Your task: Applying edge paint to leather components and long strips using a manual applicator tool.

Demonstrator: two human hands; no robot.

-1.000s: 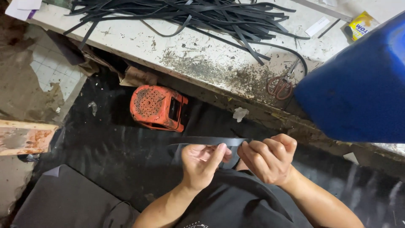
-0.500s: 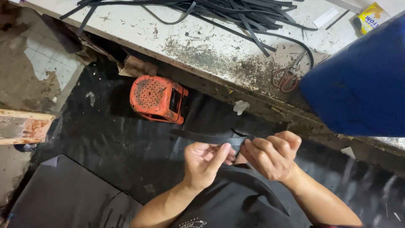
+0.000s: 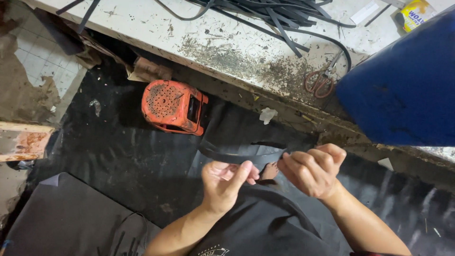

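I see both hands just below the orange stool (image 3: 173,106). My left hand (image 3: 225,182) and right hand (image 3: 310,168) pinch a black strip (image 3: 237,155), stretching it flat.

your table (image 3: 227,42) is white, stained and gritty. black sheeting (image 3: 113,156) covers the floor below you; dirty pale tiles (image 3: 35,61) show at left. an orange stool (image 3: 173,106) lies tipped there.

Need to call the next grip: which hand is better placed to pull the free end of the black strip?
Probably left: the left hand pinches the black strip nearest its free end; the right hand grips the other end.
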